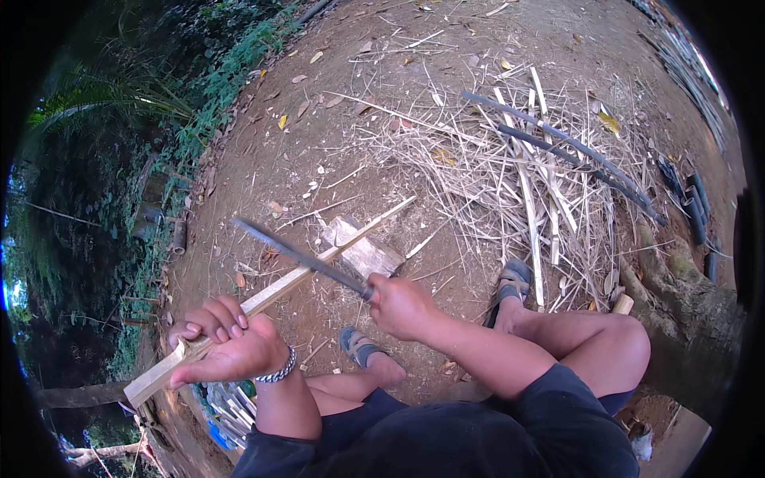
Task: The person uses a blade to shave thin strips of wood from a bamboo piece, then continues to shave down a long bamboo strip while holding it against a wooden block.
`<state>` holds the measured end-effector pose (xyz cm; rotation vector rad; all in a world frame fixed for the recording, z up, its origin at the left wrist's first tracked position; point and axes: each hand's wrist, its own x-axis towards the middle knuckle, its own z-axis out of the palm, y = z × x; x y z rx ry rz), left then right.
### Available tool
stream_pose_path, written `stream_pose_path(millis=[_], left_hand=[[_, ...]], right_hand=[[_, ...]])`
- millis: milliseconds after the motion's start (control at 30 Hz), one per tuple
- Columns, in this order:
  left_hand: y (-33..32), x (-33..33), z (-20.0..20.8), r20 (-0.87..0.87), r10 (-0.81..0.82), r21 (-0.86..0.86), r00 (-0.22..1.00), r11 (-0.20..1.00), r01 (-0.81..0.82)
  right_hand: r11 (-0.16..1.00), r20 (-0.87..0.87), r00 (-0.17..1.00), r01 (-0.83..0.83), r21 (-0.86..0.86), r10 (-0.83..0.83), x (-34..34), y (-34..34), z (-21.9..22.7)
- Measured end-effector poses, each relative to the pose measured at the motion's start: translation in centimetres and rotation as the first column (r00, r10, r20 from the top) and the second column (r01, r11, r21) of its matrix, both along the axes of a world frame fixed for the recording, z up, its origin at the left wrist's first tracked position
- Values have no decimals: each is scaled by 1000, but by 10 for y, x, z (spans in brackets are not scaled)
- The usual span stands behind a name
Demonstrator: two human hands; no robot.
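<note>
My left hand (243,349), with a braided bracelet at the wrist, is closed around a long pale strip of split wood (272,291), perhaps bamboo. The strip slants from the lower left up to a thin far end, and a small shaving curls up beside my fingers. In my right hand (405,309) is the handle of a long-bladed knife (275,241), its blade pointing up and left. That blade crosses over the strip near its middle; whether the two touch I cannot tell. Under the strip's far part, a short wood block (381,261) lies on the ground.
A heap of shavings and split strips (526,207) spreads on the dirt ahead right, with two dark poles (574,151) across it. A tree trunk (677,319) stands at my right. Green plants (151,111) line the left. More strips (231,414) lie near my left elbow.
</note>
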<state>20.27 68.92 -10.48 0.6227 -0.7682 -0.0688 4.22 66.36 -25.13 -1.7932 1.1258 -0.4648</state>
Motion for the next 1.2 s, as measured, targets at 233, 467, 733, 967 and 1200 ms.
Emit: stream_pose_path(millis=[233,467,733,967,1200], left_hand=[[-12,3,8,-29,41,6,999,999,-40],[5,1,-1,-5,-50,24,999,998,50],[4,11,-3,25,-50,11,998,999,49],[6,23,-3,161,-253,-26,954,965,260],[-9,48,-1,115,-243,23,963,970,242]], right_hand=[[990,-131,985,101,-96,-113,-12,-27,-78],[991,-118,993,23,132,-7,-14,-43,-66],[957,-88,967,-250,-145,239,1,-41,-35],[975,-336,941,106,195,-35,-29,-91,-161],[874,-325,926,310,373,-190,-35,-124,-234]])
